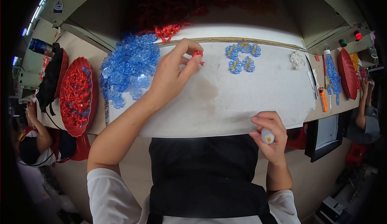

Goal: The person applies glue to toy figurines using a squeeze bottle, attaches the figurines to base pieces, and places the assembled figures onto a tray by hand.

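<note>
Between the thumb and fingers of my left hand is a small red plastic piece, held just above the white work sheet. My right hand is wrapped round a small whitish squeeze bottle near the sheet's front edge. A heap of clear blue flower-shaped plastic pieces lies left of my left hand. Beyond the hand, loose red pieces spill at the back. Right of it, several blue flowers with yellow middles sit in a small group on the sheet.
A red oval tray full of red pieces stands at left. At right lie a crumpled white wad, tweezers, an orange lighter or cutter and blue strands. A metal hood rises behind. Other people work at both sides.
</note>
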Demonstrator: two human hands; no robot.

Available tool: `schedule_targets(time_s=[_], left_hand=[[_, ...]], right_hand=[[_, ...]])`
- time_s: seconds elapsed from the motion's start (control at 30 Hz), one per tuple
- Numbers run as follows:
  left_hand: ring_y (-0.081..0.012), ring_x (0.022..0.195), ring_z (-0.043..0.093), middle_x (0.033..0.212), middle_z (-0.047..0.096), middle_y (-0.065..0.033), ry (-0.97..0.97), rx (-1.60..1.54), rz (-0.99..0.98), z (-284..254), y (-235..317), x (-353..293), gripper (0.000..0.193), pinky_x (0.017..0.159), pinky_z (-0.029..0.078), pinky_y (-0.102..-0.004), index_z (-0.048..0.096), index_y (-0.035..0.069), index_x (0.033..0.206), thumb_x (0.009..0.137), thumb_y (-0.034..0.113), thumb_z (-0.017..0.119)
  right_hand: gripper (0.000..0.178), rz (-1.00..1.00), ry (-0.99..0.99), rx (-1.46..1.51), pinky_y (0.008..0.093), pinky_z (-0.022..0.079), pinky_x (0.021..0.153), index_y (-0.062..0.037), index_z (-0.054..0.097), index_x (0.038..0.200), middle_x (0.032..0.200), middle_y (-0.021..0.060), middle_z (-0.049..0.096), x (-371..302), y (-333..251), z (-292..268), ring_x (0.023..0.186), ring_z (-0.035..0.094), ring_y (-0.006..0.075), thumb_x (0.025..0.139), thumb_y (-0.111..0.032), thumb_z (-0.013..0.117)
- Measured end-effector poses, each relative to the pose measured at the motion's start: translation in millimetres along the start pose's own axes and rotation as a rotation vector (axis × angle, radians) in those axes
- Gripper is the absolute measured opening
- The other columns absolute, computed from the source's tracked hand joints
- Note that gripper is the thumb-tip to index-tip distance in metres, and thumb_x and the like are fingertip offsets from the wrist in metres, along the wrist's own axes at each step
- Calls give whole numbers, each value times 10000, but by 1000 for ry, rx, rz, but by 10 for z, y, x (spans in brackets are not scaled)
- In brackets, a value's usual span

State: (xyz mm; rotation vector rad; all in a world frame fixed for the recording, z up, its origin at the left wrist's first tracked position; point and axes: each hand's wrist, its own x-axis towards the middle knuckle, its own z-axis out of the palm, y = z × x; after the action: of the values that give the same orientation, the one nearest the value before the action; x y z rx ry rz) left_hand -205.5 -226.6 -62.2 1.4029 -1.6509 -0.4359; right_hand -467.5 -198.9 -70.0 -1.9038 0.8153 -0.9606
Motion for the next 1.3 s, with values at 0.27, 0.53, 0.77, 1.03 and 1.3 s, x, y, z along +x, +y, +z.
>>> schedule_targets(time_s=[0.27,0.53,0.77,1.03,1.3], left_hand=[[-60,686,472,804,587,-58,-76,-947,-739,112,277,-404,196,639,376,-183,498,66,1028,859,164,482],[-84,631,444,756,545,-54,-126,-1381,-756,186,290,-719,216,605,359,-190,465,55,1055,871,168,457],[-124,689,511,860,541,-82,-163,-1394,-585,273,356,-763,302,645,412,-244,429,52,1144,844,71,457],[-133,750,525,937,536,-79,-188,-1487,-721,277,365,-775,312,704,424,-264,428,37,1147,839,67,469],[-128,685,528,898,562,-75,-397,-1038,-759,-41,373,-781,281,642,438,-248,480,17,1096,828,99,507]], right_hand=[[424,34,-3,94,224,382,570,-3,462,1057,937,117,495,1,28,39,593,446,103,654,68,572],[426,74,-71,385,232,414,545,-7,265,1133,1094,183,351,19,-20,19,672,468,143,728,18,393],[427,147,-19,422,292,488,617,24,310,1178,1100,176,349,0,-58,46,791,508,211,762,7,399],[402,98,100,356,305,528,529,33,397,1184,1029,149,402,54,-93,71,784,547,253,825,-135,468],[350,114,161,482,303,530,559,70,431,1121,1028,154,397,35,-43,129,777,548,234,794,-50,469]])
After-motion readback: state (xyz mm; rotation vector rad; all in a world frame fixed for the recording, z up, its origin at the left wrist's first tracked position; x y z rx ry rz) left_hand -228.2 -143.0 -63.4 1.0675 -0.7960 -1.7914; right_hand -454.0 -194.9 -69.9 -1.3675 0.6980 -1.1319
